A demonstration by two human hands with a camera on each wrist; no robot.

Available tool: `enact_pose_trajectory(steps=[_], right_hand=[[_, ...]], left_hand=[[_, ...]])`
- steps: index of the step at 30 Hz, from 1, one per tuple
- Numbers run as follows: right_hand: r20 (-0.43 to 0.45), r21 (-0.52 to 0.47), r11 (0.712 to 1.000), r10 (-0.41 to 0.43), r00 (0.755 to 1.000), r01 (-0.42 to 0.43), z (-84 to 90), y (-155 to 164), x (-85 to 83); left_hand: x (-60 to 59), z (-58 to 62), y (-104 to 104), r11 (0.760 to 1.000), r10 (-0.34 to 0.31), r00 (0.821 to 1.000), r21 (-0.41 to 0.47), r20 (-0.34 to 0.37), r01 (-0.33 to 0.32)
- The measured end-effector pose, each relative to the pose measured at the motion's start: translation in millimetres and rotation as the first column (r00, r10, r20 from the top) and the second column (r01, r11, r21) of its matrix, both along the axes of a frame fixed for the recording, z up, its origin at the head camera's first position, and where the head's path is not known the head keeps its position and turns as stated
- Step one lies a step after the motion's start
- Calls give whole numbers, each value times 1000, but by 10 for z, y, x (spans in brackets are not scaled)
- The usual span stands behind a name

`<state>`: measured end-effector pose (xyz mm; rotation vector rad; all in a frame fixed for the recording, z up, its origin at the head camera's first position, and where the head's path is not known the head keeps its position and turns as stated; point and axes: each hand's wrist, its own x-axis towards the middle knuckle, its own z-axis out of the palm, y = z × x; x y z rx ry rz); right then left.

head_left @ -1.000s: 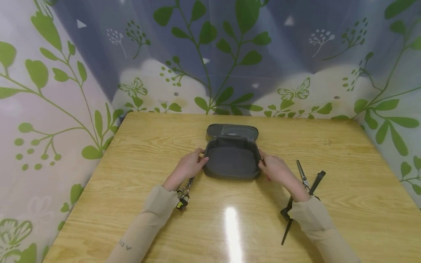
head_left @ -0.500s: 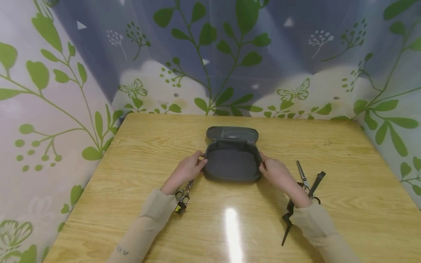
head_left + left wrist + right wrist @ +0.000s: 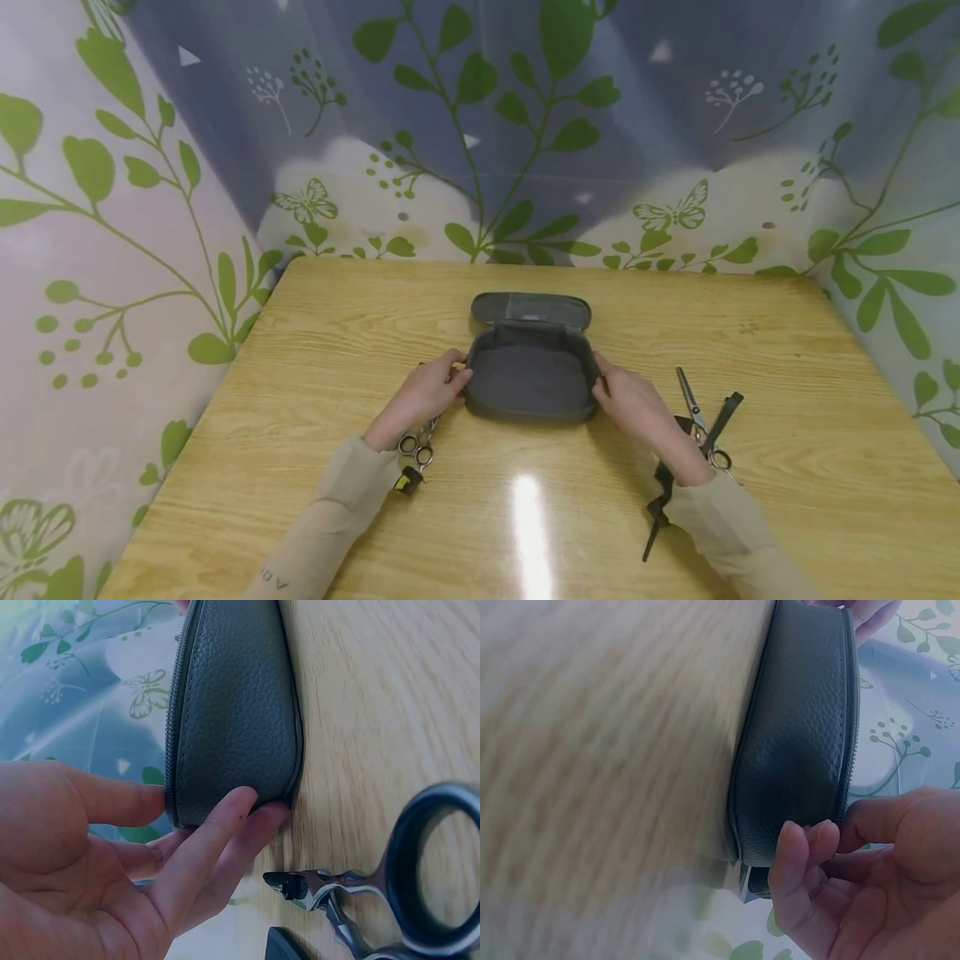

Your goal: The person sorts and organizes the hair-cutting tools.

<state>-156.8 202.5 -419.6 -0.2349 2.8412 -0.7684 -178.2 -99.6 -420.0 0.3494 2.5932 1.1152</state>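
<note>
Glossy wooden table (image 3: pixel 787 358) stands against leaf-and-butterfly printed curtains (image 3: pixel 525 125).

Wooden tabletop (image 3: pixel 787 358), glossy, glare spot near front edge. Small silver scissors (image 3: pixel 417 448) with yellow tag just beside left wrist. Silver shears (image 3: pixel 697 421) and black comb (image 3: pixel 686 471) crossed together by right wrist. Leaf-and-butterfly printed curtain (image 3: pixel 480 125) behind and at both sides.
</note>
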Motion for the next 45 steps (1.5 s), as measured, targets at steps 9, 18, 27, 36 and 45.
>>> enact_pose_trajectory(steps=[9,18,27,36,45], right_hand=[[-54,30,999,27,998,-25,-12,4,51],[-57,33,999,41,998,-40,0,9,113],[-51,45,998,53,997,-51,19,-4,152],[-68,60,997,49,996,-45,17,-9,200],[-100,46,997,66,993,-61,3,0,254]], left_hand=[[40,18,-19,1000,-20,1000,-9,-18,20],[69,23,-22,1000,-27,1000,-14,-3,27],[101,18,-34,999,-41,999,-35,-30,40],[144,28,-33,998,-45,998,-38,-32,44],[180,-5,-34,998,-43,999,-49,-34,41]])
